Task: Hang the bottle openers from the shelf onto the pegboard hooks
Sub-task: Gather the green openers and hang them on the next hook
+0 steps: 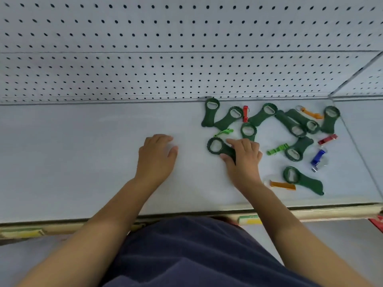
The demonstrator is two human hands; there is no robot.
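Right hand (243,157) pinches the dark green bottle opener (216,146) by its handle, ring end sticking out at 10 o'clock. Left hand (157,156) relaxed, fingers loose, on the shelf (83,152). Other openers (298,125) scattered 12 to 4 o'clock of right hand. Pegboard (145,69) at 12 o'clock.

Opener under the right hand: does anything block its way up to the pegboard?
Nothing visible does. The other openers lie flat behind the opener; lifted, it should clear them. No hooks show clearly on the pegboard.
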